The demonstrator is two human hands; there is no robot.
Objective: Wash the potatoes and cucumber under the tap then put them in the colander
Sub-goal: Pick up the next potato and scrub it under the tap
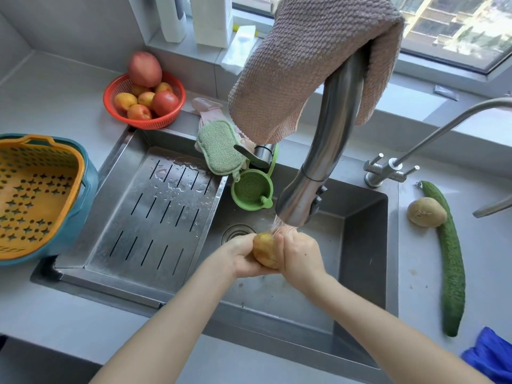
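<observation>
I hold a potato (264,250) over the sink (363,245) at lower centre of the frame, right under the tap (318,173), whose spray lands on the potato and my knuckles. My left hand (241,256) cups it from the left with fingers curled beneath, and my right hand (300,256) wraps it from the right, fingers closed over its side. The sink is brushed steel set into a pale grey counter (55,322). A slotted steel tray (155,217), beaded with water, spans the sink's left half. At the left edge of the frame the colander (41,173) sits on the counter, an orange perforated insert inside a teal bowl, with nothing in it. On the counter at the right lie a second potato (426,212) and the cucumber (451,261), touching each other, the cucumber running from the upper right down toward the lower right. A blue cloth (490,356) shows in the lower right corner. Behind the sink a green sponge (219,146) lies on its back ledge and a green strainer (252,189) sits just below it. A red basket (149,123) of fruit stands at the upper left of the sink. A brownish towel (313,65) is draped over the tap's arch. A small tap (388,170) stands at the sink's upper right corner. Along the top runs a grey sill below a window (457,23) showing sunlit buildings.
</observation>
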